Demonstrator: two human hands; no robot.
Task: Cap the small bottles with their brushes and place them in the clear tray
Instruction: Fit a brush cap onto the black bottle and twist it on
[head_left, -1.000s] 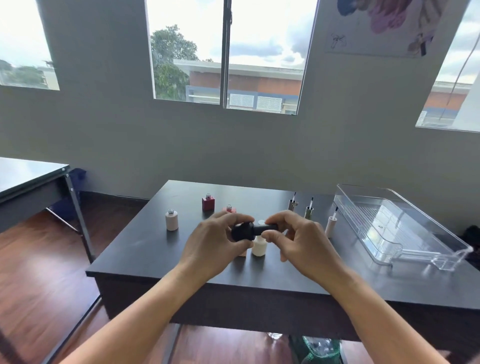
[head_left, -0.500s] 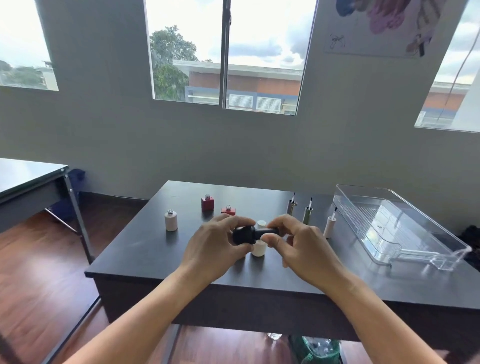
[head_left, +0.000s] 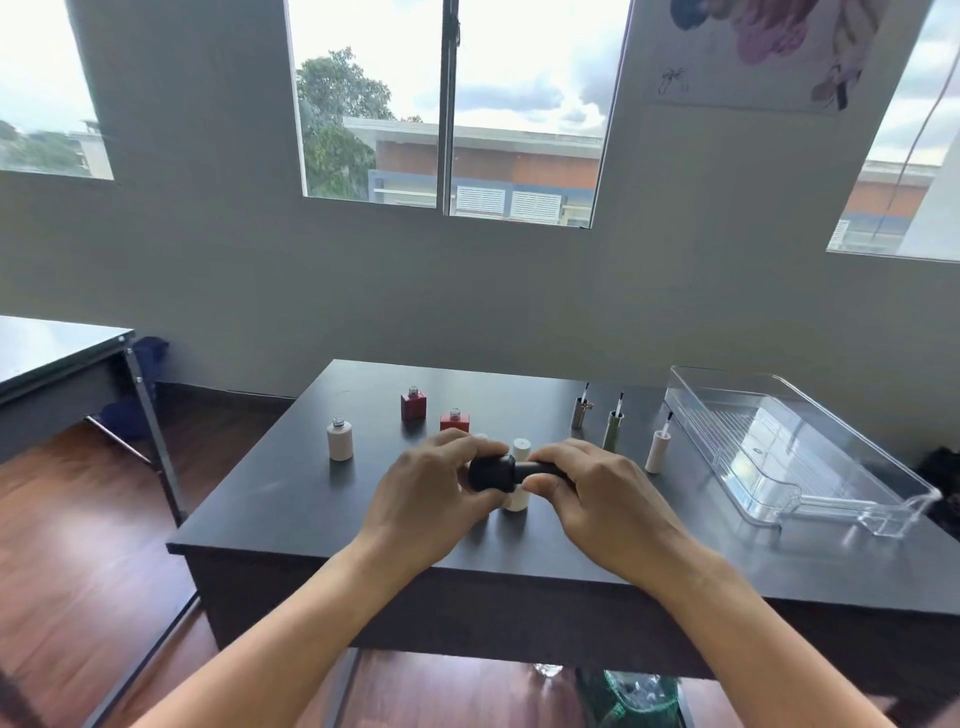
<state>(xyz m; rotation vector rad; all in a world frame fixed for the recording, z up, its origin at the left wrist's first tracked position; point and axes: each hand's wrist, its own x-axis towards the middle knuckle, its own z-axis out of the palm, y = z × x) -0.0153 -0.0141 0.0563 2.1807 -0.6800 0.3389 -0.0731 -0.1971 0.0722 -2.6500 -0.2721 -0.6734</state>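
Note:
My left hand (head_left: 426, 493) grips a small black bottle (head_left: 488, 472) held sideways above the dark table (head_left: 291, 499). My right hand (head_left: 597, 493) pinches its black brush cap (head_left: 537, 470), which is joined to the bottle's neck. Behind my hands stands a capped white bottle (head_left: 518, 475). Open bottles stand further back: a cream one (head_left: 340, 439) at the left, a dark red one (head_left: 413, 404) and a red one (head_left: 454, 420). Three brush caps stand brush-up to the right: silver (head_left: 581, 411), green (head_left: 613, 430), and cream (head_left: 657, 450). The clear tray (head_left: 904, 478) lies empty at the right.
A second dark table (head_left: 57, 358) stands at the left over wooden floor. A wall with windows rises behind the table. Under the table's front edge I see a green-patterned thing (head_left: 639, 696).
My hands have shifted slightly about the black bottle and cap, staying in the same spot. The view has dipped a little.

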